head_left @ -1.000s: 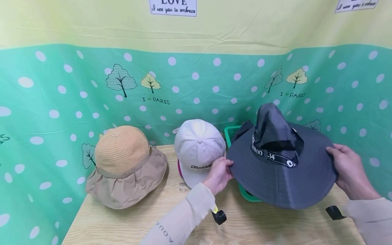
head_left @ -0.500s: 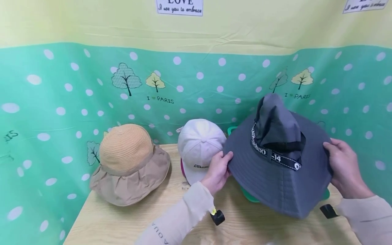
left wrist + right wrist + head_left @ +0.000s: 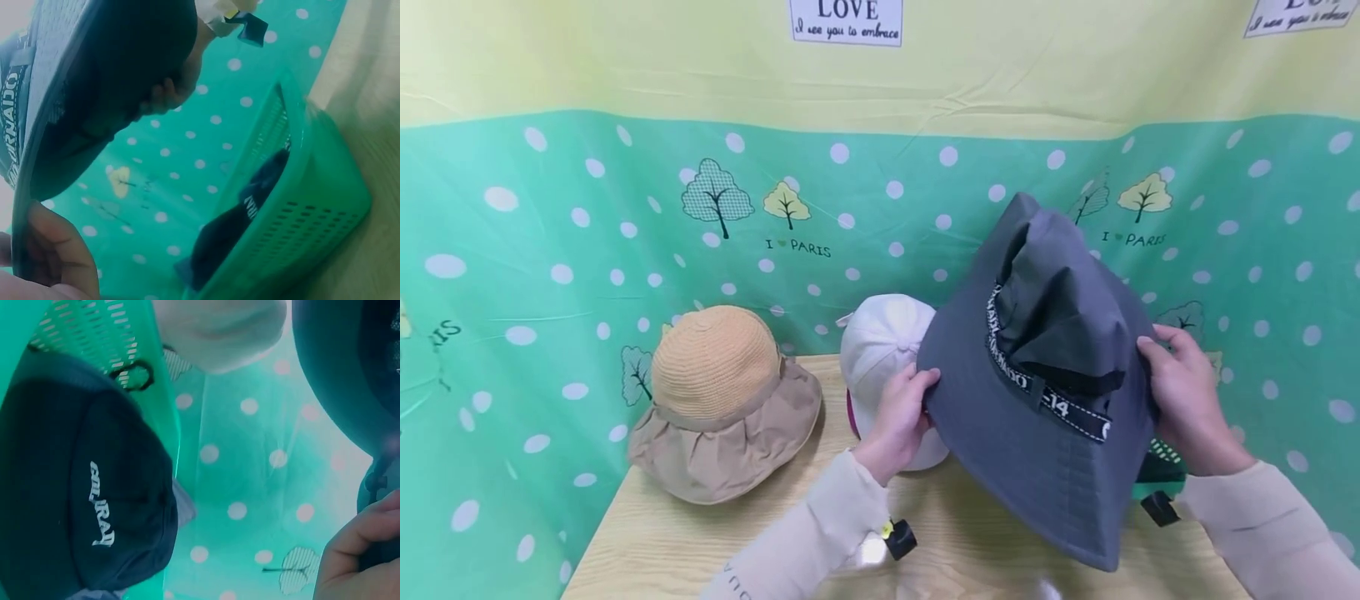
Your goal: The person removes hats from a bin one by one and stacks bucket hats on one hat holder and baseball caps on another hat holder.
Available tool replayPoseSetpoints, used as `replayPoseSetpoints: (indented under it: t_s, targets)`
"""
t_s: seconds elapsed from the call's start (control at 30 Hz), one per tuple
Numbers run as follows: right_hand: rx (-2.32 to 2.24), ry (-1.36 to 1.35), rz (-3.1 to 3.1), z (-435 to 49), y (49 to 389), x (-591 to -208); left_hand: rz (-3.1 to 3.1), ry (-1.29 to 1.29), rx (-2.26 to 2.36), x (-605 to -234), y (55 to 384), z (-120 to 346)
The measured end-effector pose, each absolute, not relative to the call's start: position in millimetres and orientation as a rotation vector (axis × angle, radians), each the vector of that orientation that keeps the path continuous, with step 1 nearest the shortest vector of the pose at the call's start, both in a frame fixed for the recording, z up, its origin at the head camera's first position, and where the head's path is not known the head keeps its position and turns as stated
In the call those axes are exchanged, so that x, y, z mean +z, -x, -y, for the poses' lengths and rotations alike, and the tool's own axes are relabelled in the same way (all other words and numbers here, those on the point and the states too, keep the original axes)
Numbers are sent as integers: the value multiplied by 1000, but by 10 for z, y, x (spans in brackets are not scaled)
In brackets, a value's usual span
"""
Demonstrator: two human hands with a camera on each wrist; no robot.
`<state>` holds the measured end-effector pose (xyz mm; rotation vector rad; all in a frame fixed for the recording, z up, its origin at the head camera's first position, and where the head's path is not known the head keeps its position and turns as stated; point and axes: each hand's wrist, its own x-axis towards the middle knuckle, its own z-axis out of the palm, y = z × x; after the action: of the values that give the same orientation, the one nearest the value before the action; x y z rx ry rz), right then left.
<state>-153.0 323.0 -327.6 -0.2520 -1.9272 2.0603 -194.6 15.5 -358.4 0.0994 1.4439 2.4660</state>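
A wide-brimmed dark grey sun hat [image 3: 1037, 400], with a black lettered band round its dented crown, is held up and tilted in the head view. My left hand [image 3: 898, 417] pinches its brim on the left side. On the opposite side, my right hand [image 3: 1187, 396] grips the brim between thumb and fingers. In the left wrist view the hat [image 3: 94, 81] shows its dark underside, with fingers [image 3: 59, 250] curled over the brim edge. Just behind my left hand stands a white cap [image 3: 887, 342], partly hidden by that hand and the hat.
A green perforated basket [image 3: 319, 194] sits on the wooden table [image 3: 820, 500], mostly hidden behind the hat in the head view. Inside it lies a dark cap [image 3: 94, 487] with white lettering. A straw sun hat [image 3: 715, 375] with a beige brim stands at left. A dotted curtain [image 3: 880, 225] hangs behind.
Both hands have moved left with the grey hat, lifting and tilting it so that its right side rises. The hat now covers more of the white cap.
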Motion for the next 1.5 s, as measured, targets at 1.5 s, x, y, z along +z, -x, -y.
replayPoseSetpoints:
  t_s: [1.5]
  targets:
    - [1517,-113,2501,-907,2271,-3099,-2298,431,2512,-3286,2079,2560]
